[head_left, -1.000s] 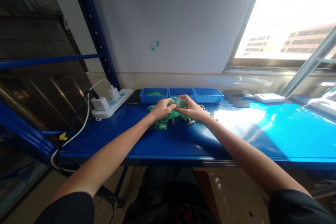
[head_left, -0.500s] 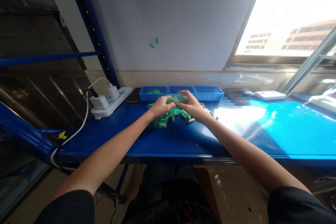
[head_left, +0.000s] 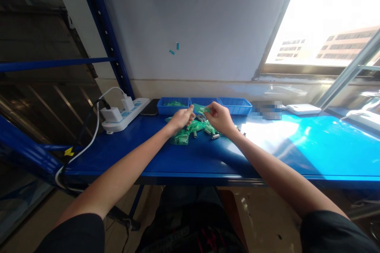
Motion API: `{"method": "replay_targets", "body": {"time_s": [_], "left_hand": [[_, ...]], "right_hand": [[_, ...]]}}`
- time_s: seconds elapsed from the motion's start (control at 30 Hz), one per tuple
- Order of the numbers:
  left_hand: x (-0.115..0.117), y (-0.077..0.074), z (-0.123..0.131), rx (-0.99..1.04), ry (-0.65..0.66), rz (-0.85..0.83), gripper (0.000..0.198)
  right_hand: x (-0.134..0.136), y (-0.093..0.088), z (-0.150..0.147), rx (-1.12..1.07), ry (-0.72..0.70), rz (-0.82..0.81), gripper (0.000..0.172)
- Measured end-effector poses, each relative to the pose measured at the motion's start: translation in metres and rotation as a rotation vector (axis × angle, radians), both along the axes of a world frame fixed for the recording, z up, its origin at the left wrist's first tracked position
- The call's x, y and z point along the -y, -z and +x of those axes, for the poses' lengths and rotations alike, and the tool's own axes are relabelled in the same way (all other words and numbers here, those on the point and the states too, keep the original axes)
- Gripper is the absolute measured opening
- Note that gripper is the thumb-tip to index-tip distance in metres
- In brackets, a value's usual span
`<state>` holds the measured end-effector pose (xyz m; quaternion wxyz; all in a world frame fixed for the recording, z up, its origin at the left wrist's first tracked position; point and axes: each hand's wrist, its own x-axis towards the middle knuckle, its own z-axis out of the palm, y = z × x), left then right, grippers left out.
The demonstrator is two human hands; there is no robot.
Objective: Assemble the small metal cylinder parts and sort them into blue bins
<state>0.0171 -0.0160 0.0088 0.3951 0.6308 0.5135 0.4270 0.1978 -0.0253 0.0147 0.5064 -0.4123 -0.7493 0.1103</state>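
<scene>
A small green translucent plastic bag (head_left: 199,108) is stretched between my two hands above the table. My left hand (head_left: 180,121) pinches its left end between thumb and fingers. On the other side, the closed fingers of my right hand (head_left: 220,118) grip the right end; small pale pieces show there, too small to name. Beneath my hands lies a heap of green plastic bags (head_left: 180,138), some holding small pieces. Loose silvery cylindrical pieces (head_left: 215,136) are scattered among and beside them, partly hidden by my right hand.
Three joined blue bins (head_left: 236,106) stand along the wall; the left one contains green bags. A dark phone (head_left: 150,107) and a white power strip (head_left: 126,116) with plugs lie to the left. Farther right is a white flat device (head_left: 303,109) on the blue table (head_left: 190,162).
Both hands have shifted slightly. The bag, earlier bunched with pale pieces in it, is now drawn out flatter between them, and my right hand's fingers have curled in more.
</scene>
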Motion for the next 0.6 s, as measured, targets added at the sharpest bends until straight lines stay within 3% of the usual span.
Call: {"method": "replay_targets", "body": {"time_s": [0.1, 0.17, 0.3, 0.4, 0.5, 0.6], "left_hand": [[0.003, -0.007, -0.001, 0.210, 0.079, -0.178, 0.060], [0.005, -0.012, -0.002, 0.274, 0.124, -0.150, 0.048], [0.009, -0.015, -0.002, 0.179, 0.017, 0.162, 0.023], [0.012, -0.012, 0.000, -0.074, -0.077, 0.496, 0.017], [0.018, -0.009, 0.003, -0.321, 0.037, 0.721, 0.016], [0.022, -0.007, 0.008, -0.436, 0.140, 0.778, 0.023]], "right_hand": [[0.005, -0.002, 0.001, 0.119, -0.033, 0.149, 0.010], [0.007, -0.002, 0.000, 0.178, -0.071, 0.172, 0.018], [0.006, -0.001, -0.003, 0.176, -0.095, 0.021, 0.036], [0.005, -0.003, -0.006, -0.046, -0.106, -0.330, 0.024], [0.005, -0.007, -0.007, -0.354, -0.284, -0.607, 0.031], [0.003, -0.007, -0.005, -0.421, -0.312, -0.544, 0.031]]}}
